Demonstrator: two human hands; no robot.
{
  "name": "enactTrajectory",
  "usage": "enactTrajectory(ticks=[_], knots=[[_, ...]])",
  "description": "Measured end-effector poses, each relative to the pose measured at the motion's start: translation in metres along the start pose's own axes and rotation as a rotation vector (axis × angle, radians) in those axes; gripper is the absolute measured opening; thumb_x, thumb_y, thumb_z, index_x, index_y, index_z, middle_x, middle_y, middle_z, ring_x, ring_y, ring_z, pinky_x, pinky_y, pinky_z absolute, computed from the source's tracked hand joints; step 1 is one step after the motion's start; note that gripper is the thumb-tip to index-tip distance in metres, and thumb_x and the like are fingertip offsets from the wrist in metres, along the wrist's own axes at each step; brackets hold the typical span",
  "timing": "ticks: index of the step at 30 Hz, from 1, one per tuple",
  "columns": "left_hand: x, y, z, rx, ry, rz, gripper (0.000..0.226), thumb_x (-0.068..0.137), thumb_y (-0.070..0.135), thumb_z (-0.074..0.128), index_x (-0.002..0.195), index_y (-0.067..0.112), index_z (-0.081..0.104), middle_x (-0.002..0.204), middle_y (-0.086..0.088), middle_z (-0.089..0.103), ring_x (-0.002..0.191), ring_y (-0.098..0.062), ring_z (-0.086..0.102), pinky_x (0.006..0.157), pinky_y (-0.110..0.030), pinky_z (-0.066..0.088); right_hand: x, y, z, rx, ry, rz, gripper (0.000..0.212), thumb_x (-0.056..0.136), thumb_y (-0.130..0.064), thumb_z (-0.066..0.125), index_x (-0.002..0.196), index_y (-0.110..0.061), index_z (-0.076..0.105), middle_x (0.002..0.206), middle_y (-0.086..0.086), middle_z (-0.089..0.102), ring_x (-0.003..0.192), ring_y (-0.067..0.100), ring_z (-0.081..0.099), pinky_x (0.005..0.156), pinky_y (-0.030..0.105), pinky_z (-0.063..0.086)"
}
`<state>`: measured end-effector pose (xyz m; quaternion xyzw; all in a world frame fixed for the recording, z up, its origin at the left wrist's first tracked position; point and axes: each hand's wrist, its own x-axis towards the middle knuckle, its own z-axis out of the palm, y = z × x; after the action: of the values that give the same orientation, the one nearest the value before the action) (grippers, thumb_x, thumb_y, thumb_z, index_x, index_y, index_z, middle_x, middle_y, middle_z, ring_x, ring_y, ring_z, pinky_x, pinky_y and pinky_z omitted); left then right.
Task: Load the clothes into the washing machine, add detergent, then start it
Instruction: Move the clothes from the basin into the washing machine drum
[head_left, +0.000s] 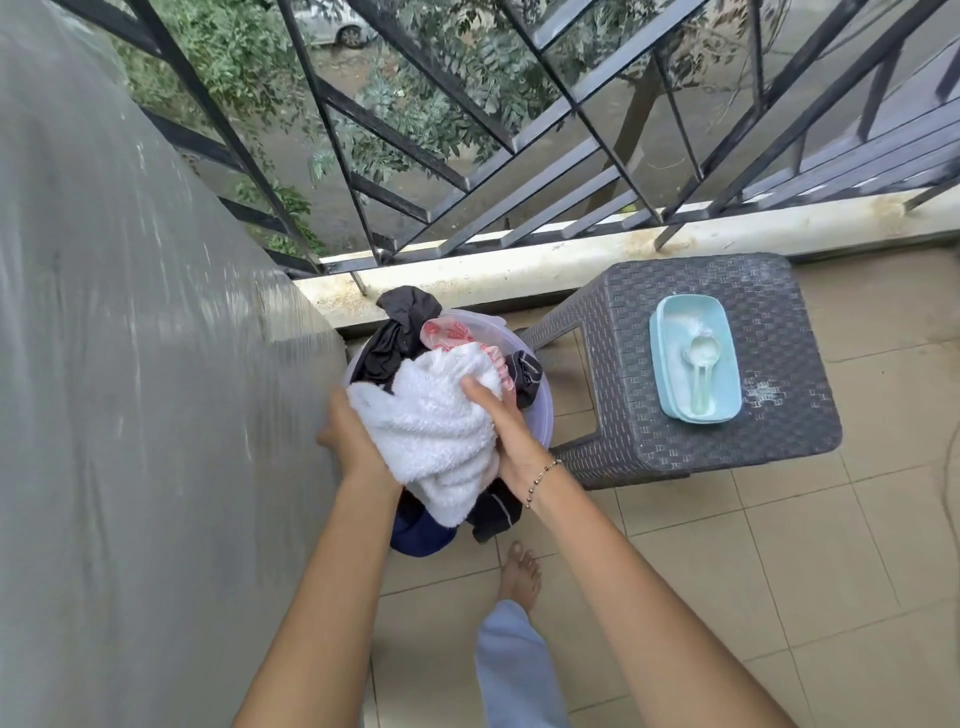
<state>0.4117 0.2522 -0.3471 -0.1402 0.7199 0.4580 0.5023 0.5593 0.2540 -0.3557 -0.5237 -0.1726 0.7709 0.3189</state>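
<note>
A pale plastic basin (540, 415) stands on the tiled floor, heaped with clothes: a black garment (395, 332), a red-and-white piece (452, 335) and a white towel (431, 431) on top. Both hands grip the towel: my left hand (353, 441) on its left side, my right hand (506, 426) on its right. A dark blue garment (421, 535) hangs over the basin's near rim. A light blue tub of white detergent powder (696, 358) with a scoop (698, 364) in it sits on a dark woven stool (727, 441) to the right. A grey covered surface (130, 364) fills the left.
A black metal railing (519, 156) and a stained white ledge (519, 265) close off the balcony ahead. Beige floor tiles (779, 571) spread to the right and near me. My bare foot (519, 574) and trouser leg stand just behind the basin.
</note>
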Motion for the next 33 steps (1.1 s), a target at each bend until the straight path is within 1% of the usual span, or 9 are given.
enactTrajectory(ticks=[3,4,8,11,17,23,26,30,33], knots=[[-0.021,0.005,-0.004,-0.209,0.054,0.148,0.068,0.084,0.056,0.055,0.138,0.021,0.031,0.119,0.0,0.056,0.092,-0.015,0.065,0.058,-0.027,0.057,-0.004,-0.008,0.006,-0.134,0.26,-0.087,0.03,0.072,-0.029,0.072,0.101,-0.03,0.062,0.113,0.006,0.068,0.106,0.026,0.064,0.089,0.041,0.051],[-0.03,0.006,-0.005,-0.2,-0.006,0.156,0.075,0.081,0.06,0.057,0.14,0.023,0.03,0.117,0.001,0.058,0.089,-0.014,0.068,0.058,-0.028,0.058,-0.007,-0.014,0.01,-0.157,0.3,-0.105,0.024,0.069,-0.028,0.07,0.091,-0.032,0.063,0.106,0.005,0.069,0.103,0.027,0.065,0.088,0.042,0.052],[-0.06,0.018,-0.003,0.173,-0.249,0.189,0.074,0.077,0.062,0.064,0.135,0.02,0.047,0.125,-0.01,0.062,0.108,-0.029,0.064,0.093,-0.049,0.053,-0.024,-0.043,0.036,-0.207,0.332,-0.155,0.015,0.058,-0.041,0.062,0.073,-0.04,0.063,0.088,-0.006,0.067,0.09,0.021,0.064,0.081,0.039,0.051],[-0.081,0.034,0.002,0.226,-0.28,0.218,0.046,0.086,0.052,0.058,0.116,0.018,0.064,0.112,-0.012,0.069,0.097,-0.03,0.067,0.084,-0.043,0.054,-0.045,-0.063,0.049,-0.178,0.361,-0.192,0.007,0.074,-0.037,0.06,0.08,-0.039,0.063,0.091,-0.006,0.067,0.088,0.018,0.063,0.082,0.038,0.051],[-0.161,0.085,0.007,0.143,-0.297,0.237,0.031,0.088,0.036,0.056,0.105,0.012,0.067,0.095,-0.01,0.07,0.075,-0.021,0.062,0.062,-0.027,0.048,-0.106,-0.11,0.074,-0.03,0.389,-0.34,0.012,0.083,-0.03,0.061,0.073,-0.028,0.066,0.064,-0.014,0.067,0.059,0.004,0.064,0.046,0.015,0.047],[-0.252,0.145,-0.023,-0.088,-0.437,0.313,0.02,0.094,0.029,0.052,0.102,0.016,0.063,0.091,-0.005,0.062,0.072,-0.016,0.057,0.064,-0.027,0.045,-0.174,-0.165,0.138,0.021,0.293,-0.48,0.019,0.061,-0.04,0.066,0.072,-0.024,0.066,0.066,-0.011,0.066,0.066,0.012,0.061,0.059,0.024,0.047],[-0.279,0.168,-0.058,-0.137,-0.486,0.376,0.031,0.094,0.034,0.052,0.115,0.015,0.064,0.107,-0.007,0.069,0.091,-0.023,0.066,0.075,-0.035,0.053,-0.205,-0.173,0.178,0.017,0.242,-0.532,0.012,0.063,-0.038,0.065,0.063,-0.025,0.064,0.061,-0.011,0.063,0.063,0.014,0.059,0.053,0.023,0.046],[-0.29,0.207,-0.116,-0.17,-0.556,0.508,0.04,0.098,0.038,0.044,0.126,0.013,0.058,0.125,-0.019,0.063,0.11,-0.031,0.062,0.095,-0.048,0.049,-0.234,-0.168,0.242,-0.073,0.117,-0.563,0.033,0.061,-0.044,0.065,0.087,-0.024,0.066,0.089,0.001,0.066,0.082,0.022,0.063,0.068,0.033,0.05],[-0.282,0.24,-0.162,-0.204,-0.46,0.498,0.047,0.098,0.04,0.041,0.131,0.01,0.054,0.131,-0.021,0.058,0.12,-0.038,0.056,0.104,-0.054,0.043,-0.244,-0.156,0.294,-0.162,0.037,-0.563,0.039,0.068,-0.041,0.066,0.103,-0.025,0.067,0.109,0.005,0.066,0.097,0.022,0.064,0.082,0.038,0.052]])
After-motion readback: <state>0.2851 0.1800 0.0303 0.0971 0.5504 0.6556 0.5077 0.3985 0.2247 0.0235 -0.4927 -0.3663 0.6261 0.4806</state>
